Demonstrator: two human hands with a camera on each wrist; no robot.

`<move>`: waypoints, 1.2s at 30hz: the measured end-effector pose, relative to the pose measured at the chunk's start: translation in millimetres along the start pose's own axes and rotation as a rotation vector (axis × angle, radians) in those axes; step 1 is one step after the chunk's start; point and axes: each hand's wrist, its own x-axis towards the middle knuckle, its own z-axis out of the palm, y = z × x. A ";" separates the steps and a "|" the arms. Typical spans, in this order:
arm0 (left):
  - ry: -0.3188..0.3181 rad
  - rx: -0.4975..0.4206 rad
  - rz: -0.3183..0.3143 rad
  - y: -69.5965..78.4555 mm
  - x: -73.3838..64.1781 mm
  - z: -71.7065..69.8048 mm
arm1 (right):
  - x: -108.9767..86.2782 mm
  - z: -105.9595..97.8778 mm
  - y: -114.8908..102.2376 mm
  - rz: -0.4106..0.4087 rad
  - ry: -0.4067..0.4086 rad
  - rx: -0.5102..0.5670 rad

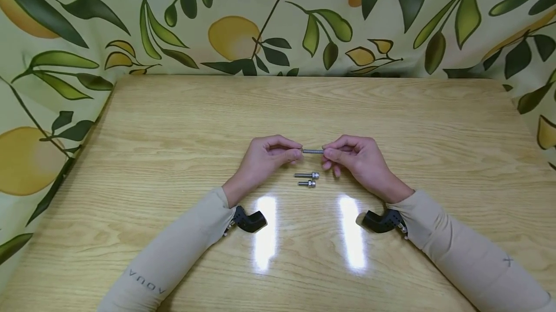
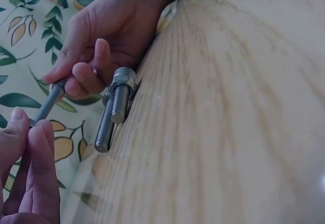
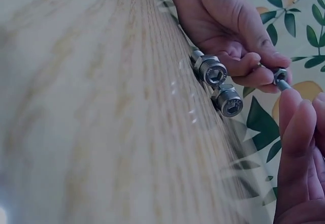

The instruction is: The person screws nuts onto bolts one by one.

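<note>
Above the table, both hands hold a metal bolt (image 1: 312,151) lengthwise between them. My left hand (image 1: 274,155) pinches its left end, where a hex nut (image 3: 280,75) shows at the fingertips in the right wrist view. The other end is between the thumb and fingers of my right hand (image 1: 354,157), which cover it. Just below the hands lie two socket head bolts, a longer bolt (image 1: 304,175) and a shorter bolt (image 1: 304,184), side by side with heads to the right. Each has a nut close against its head.
A wood-grain table (image 1: 173,124) spreads under the hands, with two bright light reflections near the front. Behind it hangs a leaf-and-fruit patterned cloth (image 1: 312,61). Dark wrist devices (image 1: 249,220) sit below both sleeves.
</note>
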 end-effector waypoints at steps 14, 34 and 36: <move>-0.002 0.033 -0.005 -3.0 -0.5 0.5 | 0.0 4.2 1.5 -0.056 -0.043 -0.013; -0.004 0.086 -0.001 -2.3 -3.2 1.5 | -2.6 3.4 2.7 -0.046 -0.058 -0.058; -0.003 0.093 0.001 -3.3 -3.6 1.2 | -2.5 3.6 3.0 -0.043 -0.060 -0.057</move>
